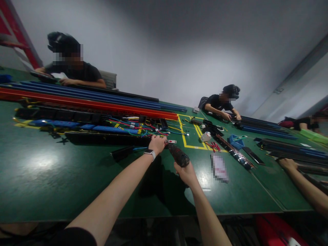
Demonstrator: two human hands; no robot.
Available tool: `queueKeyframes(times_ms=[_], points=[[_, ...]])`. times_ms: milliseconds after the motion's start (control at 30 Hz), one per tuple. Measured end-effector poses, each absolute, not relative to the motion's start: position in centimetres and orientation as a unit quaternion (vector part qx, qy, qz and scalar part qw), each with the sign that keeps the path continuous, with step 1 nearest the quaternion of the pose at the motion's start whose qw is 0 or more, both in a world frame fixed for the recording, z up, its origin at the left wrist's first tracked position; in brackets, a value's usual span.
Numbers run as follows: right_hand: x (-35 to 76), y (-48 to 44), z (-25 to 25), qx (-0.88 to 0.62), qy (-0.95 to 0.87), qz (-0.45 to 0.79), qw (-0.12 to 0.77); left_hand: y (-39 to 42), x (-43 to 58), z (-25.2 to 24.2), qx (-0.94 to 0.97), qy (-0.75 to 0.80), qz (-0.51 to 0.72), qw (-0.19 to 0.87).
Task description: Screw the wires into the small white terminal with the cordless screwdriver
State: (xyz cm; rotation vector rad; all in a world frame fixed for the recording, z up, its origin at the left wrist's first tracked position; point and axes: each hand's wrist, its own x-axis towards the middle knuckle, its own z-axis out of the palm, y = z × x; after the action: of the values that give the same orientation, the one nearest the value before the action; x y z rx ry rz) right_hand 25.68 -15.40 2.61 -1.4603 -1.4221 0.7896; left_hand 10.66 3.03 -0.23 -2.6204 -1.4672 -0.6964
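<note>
The right hand [188,175] is closed on the handle of a dark drill [180,157], the fingers wrapped around it. The nose of the drill points towards 10 or 11 o'clock and is near a small white piece [171,141], just beside the left hand [158,144]. The left hand is at about 10 o'clock from the right hand. Its fingers are bent and touch the right end of a long black bar [110,139]; how firmly they hold it, or if they pinch also the white piece, I cannot tell.

The bar lies on the green bench [84,184] and extends from the left hand to 9 o'clock. Between 8 and 9 o'clock from this hand there is a short black part [122,153], and at 12 o'clock, behind the bar, a bundle of coloured wires [150,129]. From the right hand, a blurred packet [219,166] lies at about 3 o'clock, a blue bin [236,141] at 2 o'clock, and red pliers [215,147] between 1 and 2 o'clock. A watch [150,153] is on the left wrist.
</note>
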Motion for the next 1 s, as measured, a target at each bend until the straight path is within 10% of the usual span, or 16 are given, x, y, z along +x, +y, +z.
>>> queueKeyframes(times_ms=[1000], points=[[25.65,-15.50,2.79,-0.598,-0.588,0.308,0.448,3.11,10.75,-0.41,-0.849,-0.479,-0.224,0.008]])
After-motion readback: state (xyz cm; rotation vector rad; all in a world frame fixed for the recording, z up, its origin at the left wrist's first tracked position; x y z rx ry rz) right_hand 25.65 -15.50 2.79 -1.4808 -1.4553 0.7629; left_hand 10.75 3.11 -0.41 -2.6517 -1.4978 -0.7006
